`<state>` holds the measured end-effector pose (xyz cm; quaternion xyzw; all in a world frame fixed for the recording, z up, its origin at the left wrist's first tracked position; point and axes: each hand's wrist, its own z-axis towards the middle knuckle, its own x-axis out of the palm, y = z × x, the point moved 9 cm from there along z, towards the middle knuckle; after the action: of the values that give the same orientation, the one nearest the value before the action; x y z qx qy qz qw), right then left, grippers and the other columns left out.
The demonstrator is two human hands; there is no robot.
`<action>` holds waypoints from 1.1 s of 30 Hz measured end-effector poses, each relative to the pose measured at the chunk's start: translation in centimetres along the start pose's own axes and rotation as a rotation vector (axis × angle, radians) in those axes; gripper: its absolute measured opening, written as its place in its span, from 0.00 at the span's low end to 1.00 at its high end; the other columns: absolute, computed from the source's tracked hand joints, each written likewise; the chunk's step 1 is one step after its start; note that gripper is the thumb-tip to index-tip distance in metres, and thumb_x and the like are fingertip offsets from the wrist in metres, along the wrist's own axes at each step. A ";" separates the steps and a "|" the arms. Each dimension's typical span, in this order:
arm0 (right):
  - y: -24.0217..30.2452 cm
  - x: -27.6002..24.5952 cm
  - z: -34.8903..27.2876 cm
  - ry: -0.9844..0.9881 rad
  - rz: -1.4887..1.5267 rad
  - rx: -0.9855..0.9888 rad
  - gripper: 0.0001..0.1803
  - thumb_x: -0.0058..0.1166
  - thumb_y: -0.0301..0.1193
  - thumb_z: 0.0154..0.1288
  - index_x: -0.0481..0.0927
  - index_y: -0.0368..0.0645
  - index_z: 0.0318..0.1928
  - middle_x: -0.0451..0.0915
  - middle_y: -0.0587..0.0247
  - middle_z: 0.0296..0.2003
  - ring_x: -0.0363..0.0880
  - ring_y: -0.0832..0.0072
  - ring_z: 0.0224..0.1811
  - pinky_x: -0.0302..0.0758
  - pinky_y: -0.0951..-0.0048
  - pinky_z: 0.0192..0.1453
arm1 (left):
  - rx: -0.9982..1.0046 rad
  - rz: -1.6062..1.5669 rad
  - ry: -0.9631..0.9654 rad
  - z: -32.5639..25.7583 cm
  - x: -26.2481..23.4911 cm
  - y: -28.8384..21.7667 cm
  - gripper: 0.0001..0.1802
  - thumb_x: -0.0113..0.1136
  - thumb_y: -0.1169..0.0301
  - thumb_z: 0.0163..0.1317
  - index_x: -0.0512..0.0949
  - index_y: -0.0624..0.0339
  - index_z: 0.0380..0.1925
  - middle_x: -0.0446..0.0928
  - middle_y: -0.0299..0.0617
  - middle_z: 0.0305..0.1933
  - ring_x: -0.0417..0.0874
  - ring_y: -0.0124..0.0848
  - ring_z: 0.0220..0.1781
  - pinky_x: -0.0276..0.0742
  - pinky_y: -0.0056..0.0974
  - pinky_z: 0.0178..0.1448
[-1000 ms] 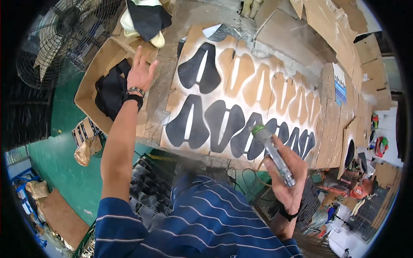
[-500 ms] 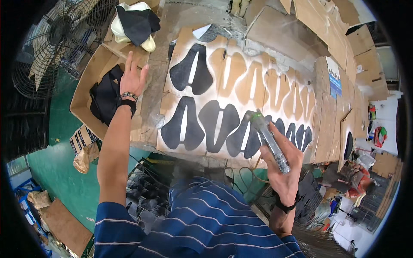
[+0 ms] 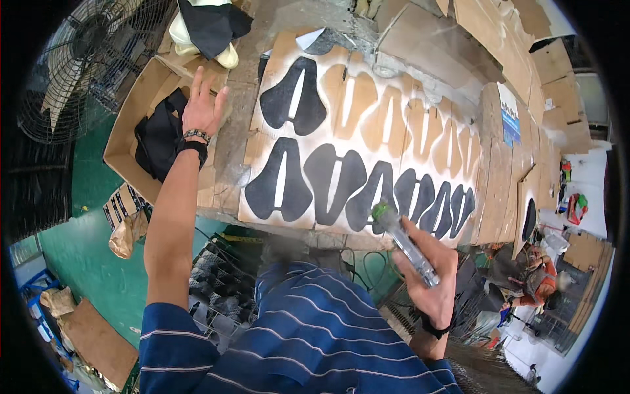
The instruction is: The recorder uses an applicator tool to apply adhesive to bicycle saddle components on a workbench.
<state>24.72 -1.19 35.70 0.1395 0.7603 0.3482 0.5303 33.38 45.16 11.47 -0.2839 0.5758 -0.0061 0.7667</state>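
My right hand (image 3: 436,279) is wrapped round a silver spray gun (image 3: 413,251) with a green front end. The gun's head hovers over the near row of dark, U-shaped fabric pieces (image 3: 262,197), partly covering one of them. These pieces lie on a flat cardboard sheet (image 3: 362,110) coated with whitish overspray. At the far left of the sheet lies one more dark piece (image 3: 275,108); to its right, bare tan outlines of the same shape show. My left hand (image 3: 204,108), fingers spread, is over the right side of a cardboard box (image 3: 118,141) holding black fabric pieces (image 3: 154,134).
A wire-caged fan (image 3: 82,49) stands at the far left. Behind the box is a cream-coloured object (image 3: 226,58) draped with black cloth. Upright cardboard panels (image 3: 502,190) bound the right side. A cable (image 3: 374,259) hangs below the table's near edge. A person (image 3: 541,285) sits at far right.
My right hand has brought the spray gun's head nearer to me and slightly left, over the near row. My left hand stays at the box, fingers still spread.
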 end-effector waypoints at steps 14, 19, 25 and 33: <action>0.6 -0.7 0.4 -0.050 0.011 -0.049 0.31 0.68 0.17 0.58 0.82 0.36 0.64 0.88 0.44 0.47 0.90 0.61 0.47 0.81 0.68 0.51 | 0.034 -0.004 -0.037 0.1 0.1 0.3 0.34 0.47 0.43 0.77 0.68 0.53 0.72 0.51 0.41 0.86 0.75 0.53 0.72 0.79 0.53 0.67; -0.3 -0.3 -0.6 -0.030 0.027 -0.052 0.32 0.68 0.16 0.54 0.82 0.35 0.63 0.88 0.43 0.44 0.91 0.59 0.43 0.81 0.68 0.48 | -0.003 -0.004 0.001 0.1 0.4 0.2 0.35 0.46 0.42 0.77 0.69 0.55 0.71 0.50 0.39 0.87 0.75 0.52 0.73 0.78 0.52 0.67; -2.0 -0.6 -1.6 -0.055 0.002 0.004 0.33 0.68 0.15 0.54 0.82 0.34 0.64 0.88 0.43 0.43 0.90 0.60 0.43 0.81 0.69 0.48 | -0.048 -0.006 0.042 0.0 0.3 0.1 0.36 0.46 0.41 0.76 0.68 0.52 0.72 0.49 0.38 0.87 0.73 0.50 0.75 0.77 0.52 0.69; -1.6 -1.6 -1.1 -0.205 0.009 0.023 0.31 0.68 0.16 0.56 0.82 0.34 0.63 0.88 0.45 0.44 0.89 0.63 0.42 0.80 0.69 0.49 | -0.033 0.002 0.010 0.2 0.5 0.2 0.34 0.49 0.43 0.75 0.69 0.49 0.72 0.49 0.38 0.87 0.77 0.51 0.71 0.79 0.54 0.67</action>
<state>24.64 -3.67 35.98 0.1836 0.7055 0.3258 0.6020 33.68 45.30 11.02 -0.2960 0.5799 0.0027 0.7590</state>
